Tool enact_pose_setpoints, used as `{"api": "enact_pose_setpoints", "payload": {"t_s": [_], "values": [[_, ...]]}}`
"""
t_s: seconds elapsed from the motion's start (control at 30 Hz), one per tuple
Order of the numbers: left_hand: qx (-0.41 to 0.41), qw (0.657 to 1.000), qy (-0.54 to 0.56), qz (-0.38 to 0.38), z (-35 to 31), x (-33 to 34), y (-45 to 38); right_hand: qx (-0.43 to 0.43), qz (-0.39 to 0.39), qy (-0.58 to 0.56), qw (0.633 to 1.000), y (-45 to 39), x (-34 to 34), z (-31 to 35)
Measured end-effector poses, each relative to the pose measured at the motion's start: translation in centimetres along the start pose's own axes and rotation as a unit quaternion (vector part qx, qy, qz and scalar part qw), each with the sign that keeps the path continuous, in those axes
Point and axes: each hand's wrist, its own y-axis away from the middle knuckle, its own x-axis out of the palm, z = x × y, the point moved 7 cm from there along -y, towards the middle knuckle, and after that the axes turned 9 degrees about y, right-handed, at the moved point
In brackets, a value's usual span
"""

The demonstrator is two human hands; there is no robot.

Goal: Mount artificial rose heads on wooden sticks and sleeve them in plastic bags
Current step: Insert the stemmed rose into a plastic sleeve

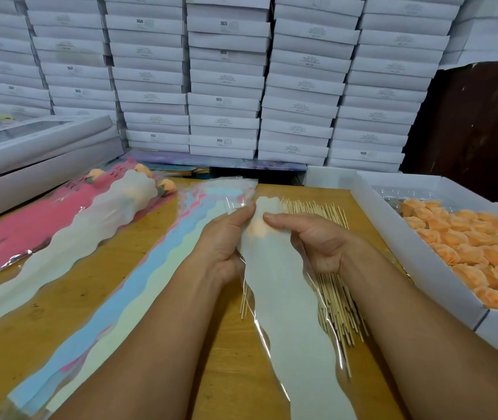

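At frame centre I grasp a sleeve in both grips, left hand and right hand, a rose inside. Sticks lie beneath on the desk; box of roses at right.

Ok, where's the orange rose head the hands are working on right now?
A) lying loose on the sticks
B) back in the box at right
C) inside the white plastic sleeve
C: the orange rose head shows through the white sleeve gripped by both the left hand and the right hand.
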Motion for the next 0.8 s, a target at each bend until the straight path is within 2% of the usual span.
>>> {"api": "enact_pose_setpoints", "payload": {"t_s": [0.3,0.43,0.6,0.8], "values": [[0.016,1.0,0.012,-0.017,-0.2,-0.6,-0.5,0.012,0.014,0.098,0.995,1.1,0.6,0.3],[0.022,0.999,0.009,-0.038,-0.5,-1.0,-0.8,0.047,0.031,0.157,0.986,2.3,0.6,-0.2],[0.02,0.998,0.025,-0.05,-0.7,-1.4,-0.9,0.074,0.12,0.175,0.974,4.6,0.7,-2.3],[0.026,0.997,0.045,-0.064,-1.0,-1.8,-1.4,0.057,0.159,0.194,0.966,7.5,2.1,-2.6]]}}
